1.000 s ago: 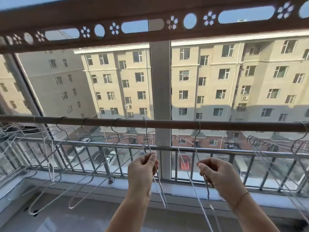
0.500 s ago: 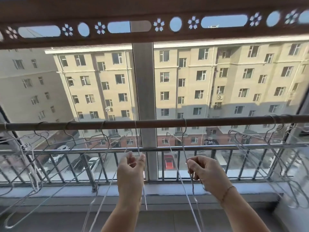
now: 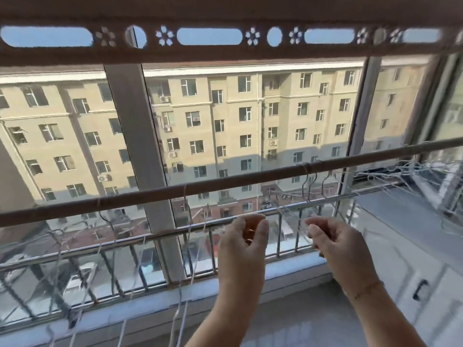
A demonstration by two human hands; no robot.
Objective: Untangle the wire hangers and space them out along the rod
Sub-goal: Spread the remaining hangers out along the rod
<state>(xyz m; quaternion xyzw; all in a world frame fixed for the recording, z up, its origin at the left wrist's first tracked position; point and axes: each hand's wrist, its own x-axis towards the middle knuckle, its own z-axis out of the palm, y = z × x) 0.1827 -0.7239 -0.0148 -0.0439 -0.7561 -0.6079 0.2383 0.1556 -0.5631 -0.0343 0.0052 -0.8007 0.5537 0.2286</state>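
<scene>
A brown rod (image 3: 225, 182) slopes across the window, higher at the right. One white wire hanger (image 3: 186, 246) hangs from it left of my hands, another hanger (image 3: 100, 209) further left. A tangled bunch of hangers (image 3: 309, 180) hooks on the rod above and right of my hands, and more tangled wire (image 3: 426, 171) lies at the far right. My left hand (image 3: 244, 244) is raised below the rod, fingers curled apart and empty. My right hand (image 3: 335, 246) is beside it, fingertips at a thin blurred wire; a grip cannot be made out.
A steel railing (image 3: 288, 210) runs behind the hands in front of the glass. A grey window post (image 3: 140, 146) stands at the left, a white sill (image 3: 288, 275) below. A white cabinet with a dark handle (image 3: 422, 289) is at the right.
Both hands let go of the two hangers they held and moved right along the rod toward the tangled bunch. The view swung right with them.
</scene>
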